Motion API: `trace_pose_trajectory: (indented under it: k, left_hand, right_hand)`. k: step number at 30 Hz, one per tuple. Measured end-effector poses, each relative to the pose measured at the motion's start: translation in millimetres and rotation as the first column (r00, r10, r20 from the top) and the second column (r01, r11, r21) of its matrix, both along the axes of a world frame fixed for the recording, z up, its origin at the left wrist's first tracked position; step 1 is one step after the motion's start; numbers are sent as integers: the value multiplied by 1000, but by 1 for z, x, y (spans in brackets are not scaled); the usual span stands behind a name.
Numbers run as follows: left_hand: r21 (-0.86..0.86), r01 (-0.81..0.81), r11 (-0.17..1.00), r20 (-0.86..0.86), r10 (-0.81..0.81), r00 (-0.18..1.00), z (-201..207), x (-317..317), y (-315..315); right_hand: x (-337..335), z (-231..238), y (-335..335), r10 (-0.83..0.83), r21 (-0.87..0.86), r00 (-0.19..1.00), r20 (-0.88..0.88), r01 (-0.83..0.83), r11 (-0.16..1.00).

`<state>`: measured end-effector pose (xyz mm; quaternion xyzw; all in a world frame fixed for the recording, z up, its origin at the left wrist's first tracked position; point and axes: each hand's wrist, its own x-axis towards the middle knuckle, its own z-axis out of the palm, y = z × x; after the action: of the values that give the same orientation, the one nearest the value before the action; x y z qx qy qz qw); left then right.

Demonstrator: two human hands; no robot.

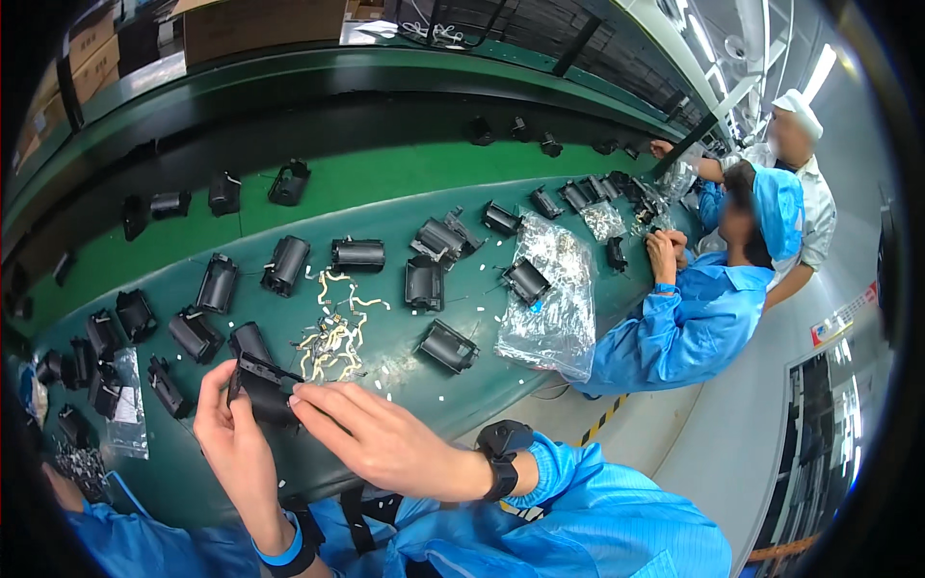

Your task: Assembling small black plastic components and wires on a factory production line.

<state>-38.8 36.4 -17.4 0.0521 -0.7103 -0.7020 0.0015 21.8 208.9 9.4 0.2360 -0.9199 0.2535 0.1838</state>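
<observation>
Near the front edge of the table, my left hand (233, 438) grips a black plastic housing (265, 390) with a curved body, tilted, thumb and fingers around its left end. My right hand (376, 443) has its fingertips pinched together against the right end of the same housing; any small part between them is too small to tell. Just behind it stands another black housing (249, 342). A loose pile of cream-coloured flex cables (332, 337) with small connectors lies beyond my hands on the green table (390, 380).
Several similar housings (449, 347) are spread over the table. A clear plastic bag (549, 328) lies at the right, another bag (128, 405) at the left. A green conveyor strip (356, 178) runs behind. A co-worker in blue (689, 318) works at the right; another person's sleeve (125, 544) shows lower left.
</observation>
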Motion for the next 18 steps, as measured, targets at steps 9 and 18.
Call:
trace_pose_trajectory:
  k: [9, 18]
  left_hand:
    - [45, -44, 998, 11, 43, 999, 11, 5, 14]
    - [366, -73, 928, 150, 18, 989, 27, 15, 7]
  right_hand:
    - [-7, -2, 13, 19, -146, 995, -94, -33, 989]
    - [-8, -11, -10, 92, -806, 948, 304, 205, 555]
